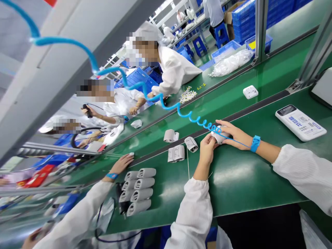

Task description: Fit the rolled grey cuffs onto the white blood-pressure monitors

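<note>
Both my hands meet on a small light-grey housing (220,137) just above the green bench (241,180). My left hand (207,149) comes up from below with its fingers closed on the part's near side. From the right, my right hand (231,134) lies curled over the top of it. A blue wrist strap (255,143) sits on my right wrist, and its coiled blue cord (193,118) runs up and to the left. Three more grey parts (176,153) lie on the bench just left of my hands.
A co-worker's hand (122,164) with a blue wristband rests at the bench edge, beside rows of several grey parts (138,188). A white device (301,122) lies at the right. A small white box (250,91) sits on the conveyor belt. Other workers in white sit beyond.
</note>
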Tool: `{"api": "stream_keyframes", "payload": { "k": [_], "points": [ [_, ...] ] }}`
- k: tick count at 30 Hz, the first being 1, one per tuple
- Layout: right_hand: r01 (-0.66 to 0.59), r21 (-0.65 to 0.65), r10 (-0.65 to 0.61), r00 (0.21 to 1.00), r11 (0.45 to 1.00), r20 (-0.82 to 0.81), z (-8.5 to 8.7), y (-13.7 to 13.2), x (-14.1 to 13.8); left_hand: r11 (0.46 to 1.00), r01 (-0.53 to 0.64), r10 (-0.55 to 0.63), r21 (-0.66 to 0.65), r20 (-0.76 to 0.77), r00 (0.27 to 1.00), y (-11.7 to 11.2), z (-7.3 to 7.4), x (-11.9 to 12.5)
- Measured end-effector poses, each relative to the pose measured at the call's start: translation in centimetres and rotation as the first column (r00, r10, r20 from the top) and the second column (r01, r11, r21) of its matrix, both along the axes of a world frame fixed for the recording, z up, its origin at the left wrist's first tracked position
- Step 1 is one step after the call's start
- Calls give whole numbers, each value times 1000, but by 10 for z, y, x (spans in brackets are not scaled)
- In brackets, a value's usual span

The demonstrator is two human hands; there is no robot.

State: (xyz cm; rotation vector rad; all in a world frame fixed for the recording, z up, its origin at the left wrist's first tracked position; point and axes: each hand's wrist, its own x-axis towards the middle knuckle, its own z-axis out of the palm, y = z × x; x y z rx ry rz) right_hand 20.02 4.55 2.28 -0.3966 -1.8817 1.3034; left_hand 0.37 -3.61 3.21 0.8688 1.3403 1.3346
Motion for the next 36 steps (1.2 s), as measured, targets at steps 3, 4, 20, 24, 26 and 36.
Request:
{"api": "stream_keyframes", "payload": {
  "k": [3,4,20,24,26,36],
  "points": [
    [-12,26,12,1000,1000,-2,-2,-1,0,1000,-18,18,-20,3,1000,0,0,1],
    [-16,30,16,1000,999,4,-2,-2,0,999,-26,27,-19,5,1000,0,0,1],
    [-96,-656,1,989,748,-145,0,5,-3,999,54,-55,5,53,997,4,1,-2],
    [-118,-677,68,993,727,-100,-1,9,1,996,87,-86,-22,70,994,4,2,-6],
    [-131,-672,83,991,729,-104,1,11,4,993,115,-113,-16,75,991,4,2,-8],
    [-234,-647,243,967,726,-77,0,18,8,979,201,-201,21,16,979,5,-8,-18]
  ]
}}
